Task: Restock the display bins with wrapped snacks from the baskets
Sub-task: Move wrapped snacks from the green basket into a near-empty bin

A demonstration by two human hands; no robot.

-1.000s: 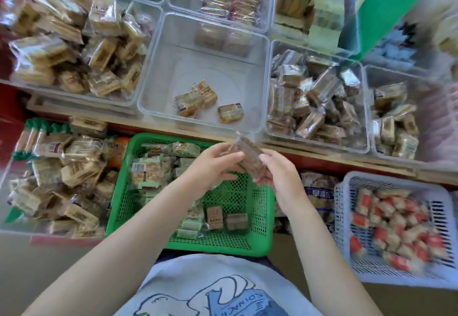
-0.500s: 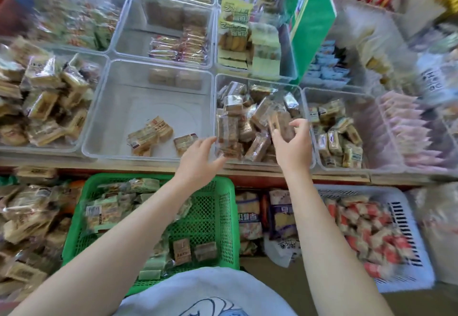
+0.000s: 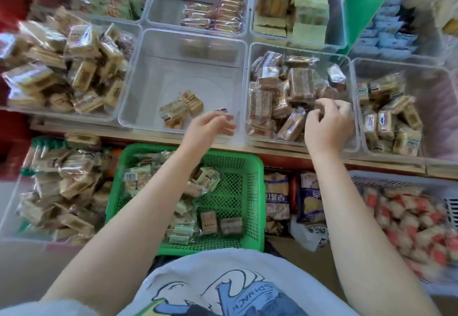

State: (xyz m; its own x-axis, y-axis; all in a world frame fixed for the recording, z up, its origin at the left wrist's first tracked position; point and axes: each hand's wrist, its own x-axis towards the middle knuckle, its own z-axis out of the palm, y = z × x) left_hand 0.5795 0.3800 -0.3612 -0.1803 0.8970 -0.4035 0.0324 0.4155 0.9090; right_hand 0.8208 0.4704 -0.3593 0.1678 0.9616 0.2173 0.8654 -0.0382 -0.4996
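While the right hand [image 3: 327,127] is lowered into the clear bin [image 3: 249,73] at about two o'clock in the view, a brown wrapped snack [image 3: 319,107] appears to be pinched under its curled fingers [image 3: 322,104], though blur makes it hard to tell whether the packet is gripped or merely touched. That bin is already well filled with similar brown bars [image 3: 297,85]. The left hand [image 3: 210,127] is held over the near rim of the neighbouring middle bin [image 3: 138,73], at about twelve o'clock, with fingers loosely curled and nothing held. Only a few small packets [image 3: 182,110] are left in that middle bin.

The green basket [image 3: 257,192] sits below the shelf edge at about six o'clock, with pale green packets and two brown squares [image 3: 220,225] inside. A white basket [image 3: 396,182] of red-and-cream sweets is seen at four o'clock.

The step in hand is judged to be the setting down of the snack among its own kind. It would be done well if the packet were laid flat in a low spot near the front of the pile, label up, and released only once it is supported, so that nothing slides over the rim. The free left hand would best be sent to the green basket for the next packet, and each kind should be matched to its bin before release.
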